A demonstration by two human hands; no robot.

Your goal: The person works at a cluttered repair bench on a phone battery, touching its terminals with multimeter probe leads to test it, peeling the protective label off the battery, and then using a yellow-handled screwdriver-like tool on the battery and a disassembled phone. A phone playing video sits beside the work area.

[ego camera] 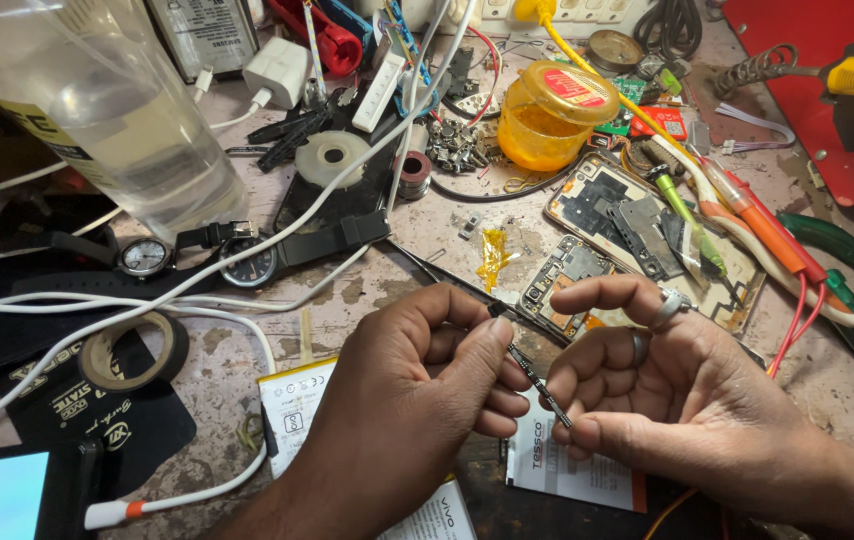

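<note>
Cluttered and stained, the workbench [367, 290] is strewn with cables, tools and phone parts. Just above its near edge, the left hand [417, 380] and the right hand [667, 390] meet around a thin dark strip [537, 383], a small slender part held slantwise between them. Left thumb and forefinger pinch its upper end; the right thumb presses its lower end against the curled fingers. Two rings sit on the right hand. Beyond lie an opened phone [637, 225], an orange jar [547, 115], two wristwatches [247, 262], a tape roll [132, 350] and a clear bottle [107, 110].
</note>
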